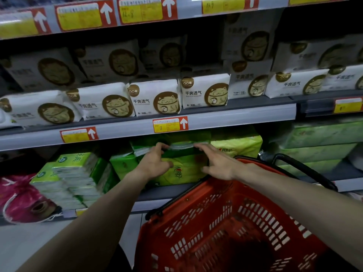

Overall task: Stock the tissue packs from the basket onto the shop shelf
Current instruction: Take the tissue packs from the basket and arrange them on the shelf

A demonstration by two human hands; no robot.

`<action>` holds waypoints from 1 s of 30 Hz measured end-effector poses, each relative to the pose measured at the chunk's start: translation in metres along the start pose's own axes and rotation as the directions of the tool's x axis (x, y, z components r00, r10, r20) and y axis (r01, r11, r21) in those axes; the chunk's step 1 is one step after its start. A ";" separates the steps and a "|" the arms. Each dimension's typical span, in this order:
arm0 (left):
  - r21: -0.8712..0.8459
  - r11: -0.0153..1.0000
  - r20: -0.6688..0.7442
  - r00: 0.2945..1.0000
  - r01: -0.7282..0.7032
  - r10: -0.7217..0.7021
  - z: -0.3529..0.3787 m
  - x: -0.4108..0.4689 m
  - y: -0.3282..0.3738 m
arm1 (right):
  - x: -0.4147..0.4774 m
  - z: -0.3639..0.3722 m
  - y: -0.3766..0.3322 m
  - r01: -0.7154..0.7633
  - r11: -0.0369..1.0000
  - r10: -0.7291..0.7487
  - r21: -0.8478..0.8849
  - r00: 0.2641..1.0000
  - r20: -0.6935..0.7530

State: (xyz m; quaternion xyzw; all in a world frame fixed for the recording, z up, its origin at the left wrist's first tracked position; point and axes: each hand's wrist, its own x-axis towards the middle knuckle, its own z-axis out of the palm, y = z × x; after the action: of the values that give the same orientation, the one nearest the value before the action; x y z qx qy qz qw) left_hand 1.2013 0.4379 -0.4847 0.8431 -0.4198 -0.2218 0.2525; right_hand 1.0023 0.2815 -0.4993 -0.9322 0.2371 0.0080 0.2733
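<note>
Both hands on one green tissue pack (182,169), which sits on the lower shelf (157,193).
- left hand (155,161): fingers curled over the pack's top-left edge, thumb on its front face, so it grips the pack.
- right hand (218,163): fingers fairly straight, lying along the top-right edge; thumb spread below against the front. Pressing rather than clamping.
- clear plastic seam (182,146) runs along the pack's top between the two sets of fingertips.

Outward from the grip:
- just right of the right hand: a yellow-green pack (237,146), touching the held one.
- left of the left hand: a leaning stack of green-and-white packs (78,173); further left, a pink drawstring bag (19,197).
- directly above: the shelf rail with a yellow price tag (170,125) marked 7, then a row of white cat-print packs (155,99).
- below the right wrist, toward the person: a red shopping basket (225,222), rim near the shelf edge, black handle (306,169) folded back on its right side.
</note>
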 end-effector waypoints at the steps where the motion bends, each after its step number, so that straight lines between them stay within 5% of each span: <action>1: -0.014 1.000 -0.019 1.000 -0.001 0.001 -0.001 0.000 0.000 | 0.001 -0.001 -0.001 -0.007 1.000 0.007 0.019 1.000 -0.020; 4: -0.014 0.999 0.021 0.999 0.037 -0.036 0.004 0.001 -0.005 | 0.003 -0.001 -0.004 -0.081 0.996 0.082 0.037 0.997 -0.014; 8: 0.178 0.970 0.269 0.939 0.169 -0.213 0.023 0.010 -0.017 | 0.007 0.011 0.004 -0.124 0.986 0.137 -0.109 0.983 0.122; 16: 0.187 0.960 0.089 0.970 0.207 -0.226 0.036 0.040 -0.025 | 0.029 0.019 0.010 -0.145 0.984 0.160 -0.108 0.976 0.146; 20: 0.239 0.952 0.132 0.965 0.189 -0.225 0.034 0.038 -0.021 | 0.034 0.006 0.024 -0.188 0.976 0.169 0.106 0.971 0.167; 25: 0.188 0.979 0.183 0.976 0.084 -0.119 0.044 0.028 0.014 | 0.009 -0.022 0.057 -0.143 0.988 0.144 -0.064 0.990 0.012; 30: 0.028 0.995 0.229 0.970 -0.091 0.082 0.085 0.017 0.073 | -0.015 -0.019 0.069 -0.131 0.963 0.140 -0.237 0.990 0.021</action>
State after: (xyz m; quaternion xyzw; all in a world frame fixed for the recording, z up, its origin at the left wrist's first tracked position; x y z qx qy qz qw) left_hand 1.1178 0.3657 -0.5086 0.7976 -0.4865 -0.2979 0.1960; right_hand 0.9561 0.2272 -0.5165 -0.9393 0.2925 0.0721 0.1642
